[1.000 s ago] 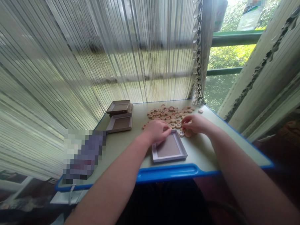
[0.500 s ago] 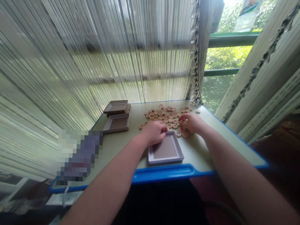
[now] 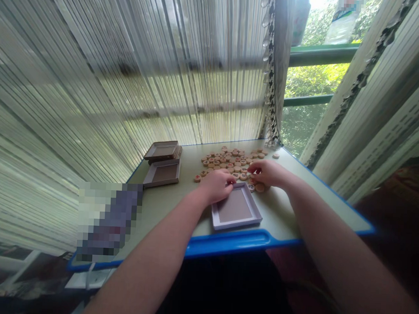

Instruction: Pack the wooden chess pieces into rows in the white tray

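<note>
Several round wooden pieces with red or dark characters lie spread over the far middle of the pale table. In front of them rests a shallow open box with white walls and a brown inside. My left hand is closed at the box's far left corner, its fingers curled over the wall. My right hand is over the right part of the pieces, with thumb and fingers bent together; whatever they hold is too small to make out.
At the back left, an open box sits by stacked brown trays. A blurred dark object lies at the left edge. The table has a raised blue rim. Striped curtains hang behind.
The shallow box has shifted slightly to the right and turned a little, with my left hand still at its corner. My right hand has moved slightly left.
</note>
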Tool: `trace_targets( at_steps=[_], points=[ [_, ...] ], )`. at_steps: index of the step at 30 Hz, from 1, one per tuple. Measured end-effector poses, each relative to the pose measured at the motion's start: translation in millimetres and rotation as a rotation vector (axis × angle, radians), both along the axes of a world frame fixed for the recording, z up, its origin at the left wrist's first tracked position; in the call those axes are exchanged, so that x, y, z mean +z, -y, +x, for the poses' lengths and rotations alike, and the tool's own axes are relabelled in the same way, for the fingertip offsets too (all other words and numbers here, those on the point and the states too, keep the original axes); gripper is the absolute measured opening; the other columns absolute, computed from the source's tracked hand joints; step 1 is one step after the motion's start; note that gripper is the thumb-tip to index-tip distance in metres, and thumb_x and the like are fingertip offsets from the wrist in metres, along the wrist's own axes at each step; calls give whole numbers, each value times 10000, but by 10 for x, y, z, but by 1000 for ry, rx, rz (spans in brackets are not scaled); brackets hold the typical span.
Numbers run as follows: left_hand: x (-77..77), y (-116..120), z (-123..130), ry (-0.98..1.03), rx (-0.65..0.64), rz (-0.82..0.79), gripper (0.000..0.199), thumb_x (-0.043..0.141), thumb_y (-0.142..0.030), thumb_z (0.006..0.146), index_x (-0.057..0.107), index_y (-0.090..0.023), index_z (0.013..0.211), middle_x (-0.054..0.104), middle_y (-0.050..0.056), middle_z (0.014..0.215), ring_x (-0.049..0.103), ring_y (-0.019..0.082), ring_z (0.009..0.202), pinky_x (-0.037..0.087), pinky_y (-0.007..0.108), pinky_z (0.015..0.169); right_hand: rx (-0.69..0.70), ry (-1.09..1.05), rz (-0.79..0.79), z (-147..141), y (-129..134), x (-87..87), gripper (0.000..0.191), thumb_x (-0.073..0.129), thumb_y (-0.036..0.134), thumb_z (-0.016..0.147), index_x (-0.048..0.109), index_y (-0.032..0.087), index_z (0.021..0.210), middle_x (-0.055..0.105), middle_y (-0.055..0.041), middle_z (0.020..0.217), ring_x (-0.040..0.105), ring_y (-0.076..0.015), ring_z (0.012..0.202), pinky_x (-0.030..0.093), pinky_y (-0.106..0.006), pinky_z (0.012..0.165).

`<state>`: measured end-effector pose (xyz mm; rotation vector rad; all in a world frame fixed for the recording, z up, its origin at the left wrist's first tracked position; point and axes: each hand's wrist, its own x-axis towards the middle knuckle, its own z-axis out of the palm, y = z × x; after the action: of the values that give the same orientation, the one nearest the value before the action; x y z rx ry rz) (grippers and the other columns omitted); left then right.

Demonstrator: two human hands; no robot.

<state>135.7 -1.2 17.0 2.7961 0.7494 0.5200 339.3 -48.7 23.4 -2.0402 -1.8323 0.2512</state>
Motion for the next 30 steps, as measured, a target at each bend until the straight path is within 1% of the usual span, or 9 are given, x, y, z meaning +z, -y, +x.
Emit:
trace_targets(
  at_steps=[4,10,12,15,19,23,25,27,30],
  points=[
    [-1,-7,-14,15,-8,-20,225,490,-212,777,687,-208,885,630,23,931,570,138,809,475,258,762,-30,-15,11,26,35,54,237,634,220,667,706,207,893,673,-25,844,586,-142,703,422,-215,594],
    [-1,-8,-22,7,-9,-26,233,499,-215,778,697,-226,901,628,21,944,579,136,809,478,256,765,-71,-50,-59,41,31,53,185,629,252,674,719,222,833,680,-20,795,578,-129,616,419,-215,536],
    [-3,-11,-21,15,-12,-15,228,502,-211,776,694,-225,897,629,20,939,579,135,815,476,253,770,-78,-71,-35,74,37,69,220,627,266,674,711,214,870,683,-23,833,589,-133,646,431,-214,561],
    [9,-11,-18,20,1,11,209,507,-208,774,687,-216,881,633,23,927,578,137,813,472,255,766,-94,-73,-28,164,91,112,309,625,264,665,685,201,961,674,-33,954,607,-152,760,448,-215,628],
    [38,-2,-19,16,51,39,242,476,-302,809,680,-196,886,637,37,897,574,149,785,476,268,721,-112,-76,-190,299,211,122,449,663,324,631,647,178,1055,657,-75,1004,616,-186,802,469,-242,649],
    [56,8,-36,26,130,104,284,430,-292,831,681,-185,910,643,52,935,573,167,871,463,281,798,-83,-147,-258,360,268,92,473,687,337,617,638,177,1059,652,-83,1003,621,-167,737,471,-235,616],
    [92,11,-31,4,170,146,284,423,-261,828,677,-189,933,648,53,961,573,175,902,456,286,823,-98,-176,-243,358,251,84,434,665,330,646,640,169,1048,657,-85,985,616,-155,699,463,-227,577],
    [168,2,8,-77,216,169,272,434,-246,815,675,-201,934,655,54,971,580,188,903,462,294,802,-136,-173,-183,351,210,71,380,628,319,684,651,168,1032,665,-81,966,613,-151,702,455,-222,570],
    [337,-37,156,-246,290,110,233,490,-225,774,679,-225,911,670,54,966,600,195,876,470,282,747,-200,-74,-67,356,127,27,302,596,283,705,683,188,978,668,-65,962,610,-162,767,449,-224,615]
  ],
)
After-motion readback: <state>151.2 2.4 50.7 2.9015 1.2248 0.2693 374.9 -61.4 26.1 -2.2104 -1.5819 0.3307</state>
